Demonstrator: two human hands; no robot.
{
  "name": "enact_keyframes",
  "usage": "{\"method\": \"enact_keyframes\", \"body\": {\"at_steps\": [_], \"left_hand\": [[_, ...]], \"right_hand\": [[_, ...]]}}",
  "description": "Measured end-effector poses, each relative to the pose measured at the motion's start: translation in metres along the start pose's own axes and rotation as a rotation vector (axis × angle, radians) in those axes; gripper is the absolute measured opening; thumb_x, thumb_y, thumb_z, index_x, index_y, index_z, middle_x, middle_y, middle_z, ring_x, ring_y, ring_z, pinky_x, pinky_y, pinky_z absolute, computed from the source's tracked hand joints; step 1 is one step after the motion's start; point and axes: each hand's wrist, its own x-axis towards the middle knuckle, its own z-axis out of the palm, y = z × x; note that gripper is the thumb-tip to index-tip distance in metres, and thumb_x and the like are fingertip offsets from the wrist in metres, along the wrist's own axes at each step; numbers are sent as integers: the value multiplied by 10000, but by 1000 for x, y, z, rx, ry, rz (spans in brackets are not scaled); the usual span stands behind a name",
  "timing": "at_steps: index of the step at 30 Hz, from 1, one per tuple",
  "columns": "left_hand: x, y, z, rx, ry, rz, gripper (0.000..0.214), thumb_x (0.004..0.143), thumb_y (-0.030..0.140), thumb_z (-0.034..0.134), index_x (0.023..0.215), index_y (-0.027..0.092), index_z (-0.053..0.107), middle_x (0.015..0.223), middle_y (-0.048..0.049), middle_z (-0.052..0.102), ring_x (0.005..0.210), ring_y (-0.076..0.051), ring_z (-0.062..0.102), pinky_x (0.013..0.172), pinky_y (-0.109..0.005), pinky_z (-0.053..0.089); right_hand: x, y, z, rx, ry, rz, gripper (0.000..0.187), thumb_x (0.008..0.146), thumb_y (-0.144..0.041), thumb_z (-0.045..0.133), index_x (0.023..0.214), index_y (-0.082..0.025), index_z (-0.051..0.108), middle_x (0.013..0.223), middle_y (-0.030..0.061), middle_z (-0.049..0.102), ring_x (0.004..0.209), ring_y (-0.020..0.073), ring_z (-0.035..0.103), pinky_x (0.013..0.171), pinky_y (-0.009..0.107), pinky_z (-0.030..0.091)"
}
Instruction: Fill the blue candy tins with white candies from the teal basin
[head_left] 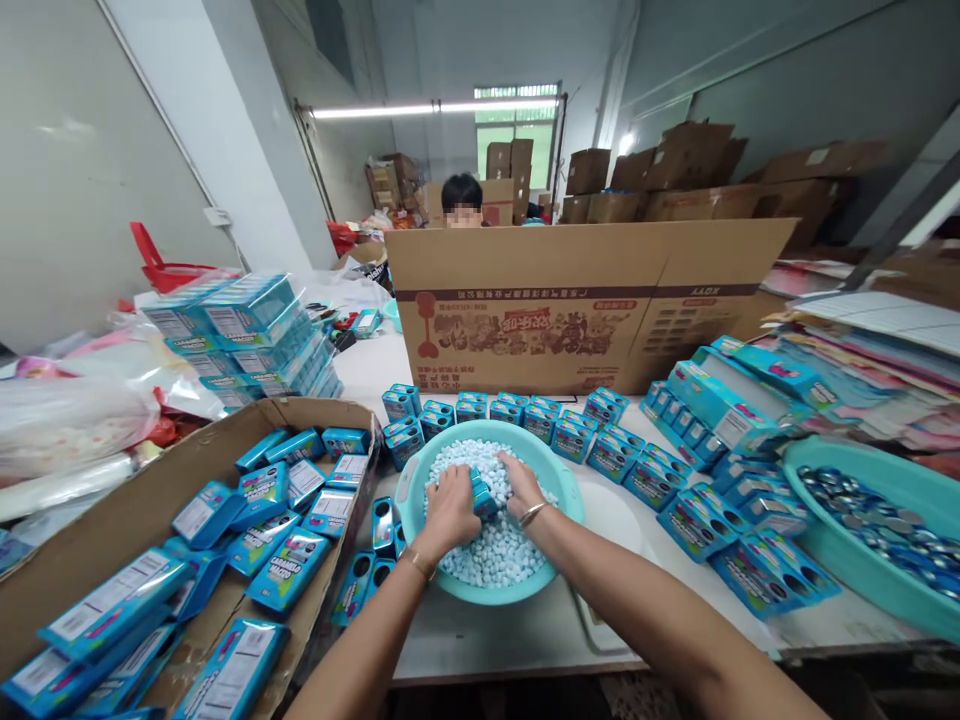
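One small blue box [482, 493] held low inside the round teal plastic basin [571, 503], pressed into a heap of pale pellets [495, 555]. Left hand [448, 512] and right hand [520, 485] flank it, fingers clamped on its sides; probably kept low so spill drops back. Rows of filled blue boxes [525, 410] crowd the far rim, and a brown cardboard tray [150, 500] abuts on the left. Bare white bench [525, 625] only at the front; the near edge is close.

Head camera, looking forward and down, close over table [525, 630]; single view.

Upside-down print on cardboard carton [675, 330], illegible.
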Motion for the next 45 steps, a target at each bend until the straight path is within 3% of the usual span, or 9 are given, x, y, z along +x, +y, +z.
{"method": "enact_keyframes", "body": {"at_steps": [4,7,13,20,28,37,45], "left_hand": [[-2,-9,12,-317,216,-64,718,639,175,691,1278,183,365,1296,-136,501,1291,-335,457,1046,-461,367],[4,-14,25,-518,334,-95,765,582,179,742,1252,183,371,1257,-112,501,1256,-323,486,1052,-443,377],[10,-17,39,-631,449,-37,731,550,156,752,1198,176,414,1186,-87,515,1191,-308,522,1036,-446,400],[9,-14,35,-592,442,-32,721,573,167,738,1213,194,407,1167,-78,510,1184,-306,512,1036,-460,395],[10,-9,36,-662,408,-38,691,534,174,751,1145,198,429,1139,-57,522,1133,-269,530,1000,-412,418],[7,-7,26,-839,365,-25,719,522,144,770,1160,179,440,1146,-57,540,1114,-261,548,1001,-410,421],[4,-5,28,-1035,351,26,717,489,91,790,1132,179,484,1089,-32,571,1048,-248,582,944,-387,470]], "right_hand": [[-5,-38,19,182,-22,58,90,672,-246,690,663,-203,611,612,13,674,645,202,676,635,300,544],[-12,-57,27,172,-68,68,114,669,-212,708,614,-192,610,571,13,660,599,183,653,586,276,519],[-22,-57,26,140,-88,54,143,618,-245,749,599,-180,624,568,2,643,563,155,613,582,267,498],[-27,-58,24,86,-180,-55,285,565,-414,790,678,-186,662,668,20,689,716,194,653,706,300,501],[-27,-62,23,57,-203,-49,294,562,-415,804,712,-193,681,709,44,713,845,239,687,854,362,510],[-30,-72,17,34,-200,-3,216,605,-352,798,714,-191,702,740,48,739,850,234,699,829,338,518],[-29,-61,11,30,-132,-36,216,627,-361,797,684,-185,685,719,66,733,816,232,691,792,337,519]]}}
